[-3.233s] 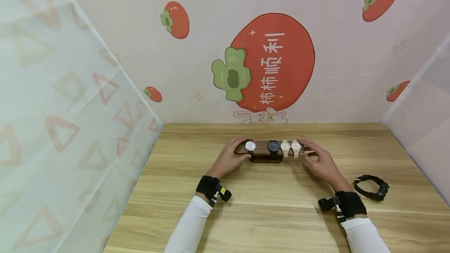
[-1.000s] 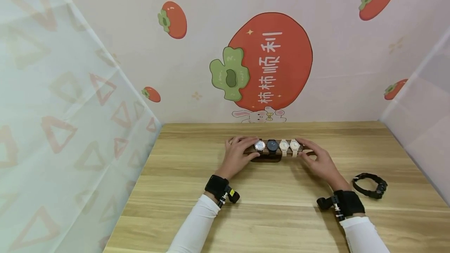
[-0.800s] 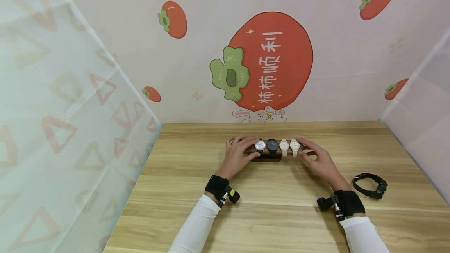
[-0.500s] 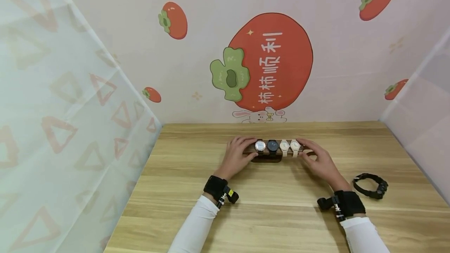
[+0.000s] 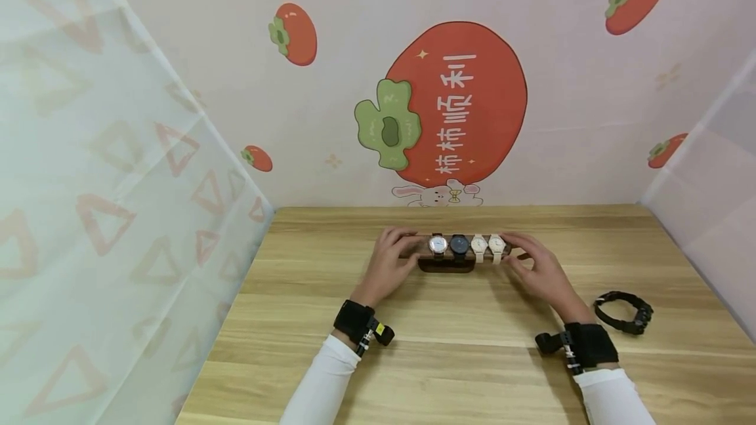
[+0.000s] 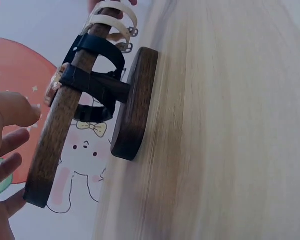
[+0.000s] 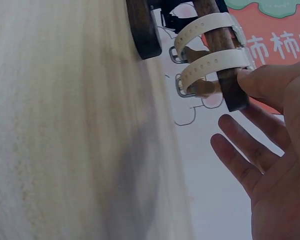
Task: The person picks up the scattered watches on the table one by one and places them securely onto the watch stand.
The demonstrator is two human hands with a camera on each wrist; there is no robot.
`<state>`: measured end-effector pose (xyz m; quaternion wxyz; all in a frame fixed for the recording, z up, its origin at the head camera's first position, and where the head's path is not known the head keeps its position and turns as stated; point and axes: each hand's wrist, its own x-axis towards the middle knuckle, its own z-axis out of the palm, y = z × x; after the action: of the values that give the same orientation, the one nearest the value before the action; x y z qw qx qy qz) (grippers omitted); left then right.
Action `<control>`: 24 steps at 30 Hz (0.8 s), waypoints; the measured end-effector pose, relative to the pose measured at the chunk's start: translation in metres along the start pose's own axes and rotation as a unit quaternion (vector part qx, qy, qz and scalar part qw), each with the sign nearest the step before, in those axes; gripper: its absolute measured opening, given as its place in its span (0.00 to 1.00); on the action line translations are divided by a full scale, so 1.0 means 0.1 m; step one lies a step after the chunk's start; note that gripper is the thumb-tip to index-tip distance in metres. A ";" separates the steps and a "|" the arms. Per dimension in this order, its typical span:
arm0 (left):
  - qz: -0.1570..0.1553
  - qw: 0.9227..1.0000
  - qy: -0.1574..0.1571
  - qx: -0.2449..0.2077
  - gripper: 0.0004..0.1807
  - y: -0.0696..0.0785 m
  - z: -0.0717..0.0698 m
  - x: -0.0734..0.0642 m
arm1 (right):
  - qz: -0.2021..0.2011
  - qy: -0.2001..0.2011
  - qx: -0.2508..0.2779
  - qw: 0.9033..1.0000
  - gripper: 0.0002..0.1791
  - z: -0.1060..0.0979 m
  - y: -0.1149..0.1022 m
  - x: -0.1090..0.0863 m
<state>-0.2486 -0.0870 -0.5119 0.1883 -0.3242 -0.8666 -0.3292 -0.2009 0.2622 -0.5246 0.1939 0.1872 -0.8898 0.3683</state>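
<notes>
A dark wooden watch stand [image 5: 420, 248] with a raised bar stands near the back of the table. Side by side on the bar sit a silver-rimmed watch [image 5: 438, 244] with a dark strap, a black watch [image 5: 459, 245] and two cream watches, one of them the end watch [image 5: 497, 244]. Around the bar's bare left end lies my left hand [image 5: 385, 266], its thumb apart from the wood in the left wrist view. My right hand [image 5: 542, 272] pinches the right end, thumb [image 7: 270, 82] on the bar beside the last cream strap, index finger behind.
A black chunky watch [image 5: 623, 313] lies on the wooden table [image 5: 449, 372] to the right of my right forearm. Behind the table rises a wall [image 5: 567, 149] printed with persimmons. The stand's base [image 6: 136, 107] rests on the tabletop below the bar.
The silver-rimmed watch has slid right along the bar, up beside the black watch. My left hand went right with it, then drew back left off it. My right hand stayed at its end.
</notes>
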 end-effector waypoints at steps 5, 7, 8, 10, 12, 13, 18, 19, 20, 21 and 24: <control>0.003 1.000 0.010 -0.001 0.16 0.06 -0.03 -0.04 | 0.004 -0.002 -0.020 1.000 0.26 -0.09 -0.07 -0.02; 0.009 1.000 0.017 -0.003 0.15 0.10 -0.04 -0.06 | 0.007 -0.001 -0.032 0.999 0.26 -0.14 -0.10 -0.04; 0.013 1.000 0.021 -0.004 0.15 0.12 -0.05 -0.06 | 0.007 0.000 -0.037 0.999 0.26 -0.16 -0.11 -0.05; 0.023 0.999 0.030 -0.009 0.15 0.17 -0.06 -0.08 | 0.004 0.004 -0.049 0.999 0.26 -0.21 -0.13 -0.08; 0.034 0.999 0.037 -0.018 0.14 0.20 -0.06 -0.10 | 0.001 0.009 -0.060 0.998 0.26 -0.25 -0.15 -0.11; 0.041 0.998 0.039 -0.022 0.15 0.22 -0.05 -0.11 | -0.002 0.012 -0.065 0.998 0.26 -0.28 -0.15 -0.13; 0.055 0.997 0.033 -0.043 0.15 0.27 0.00 -0.18 | -0.005 0.014 -0.096 0.995 0.28 -0.39 -0.17 -0.26; 0.055 0.997 0.028 -0.047 0.14 0.28 0.02 -0.19 | -0.003 0.014 -0.103 0.995 0.28 -0.41 -0.17 -0.30; 0.052 0.997 0.022 -0.051 0.14 0.29 0.03 -0.21 | 0.000 0.014 -0.109 0.994 0.28 -0.43 -0.17 -0.34; 0.049 0.997 0.017 -0.057 0.14 0.30 0.05 -0.23 | 0.003 0.013 -0.113 0.993 0.28 -0.46 -0.18 -0.37; 0.044 0.996 0.007 -0.078 0.15 0.31 0.11 -0.27 | 0.007 0.018 -0.127 0.992 0.29 -0.53 -0.17 -0.48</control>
<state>-0.2085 -0.0732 -0.5206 0.1825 -0.3732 -0.8222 -0.3891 -0.1407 0.2986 -0.5038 0.2298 0.1485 -0.9268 0.2571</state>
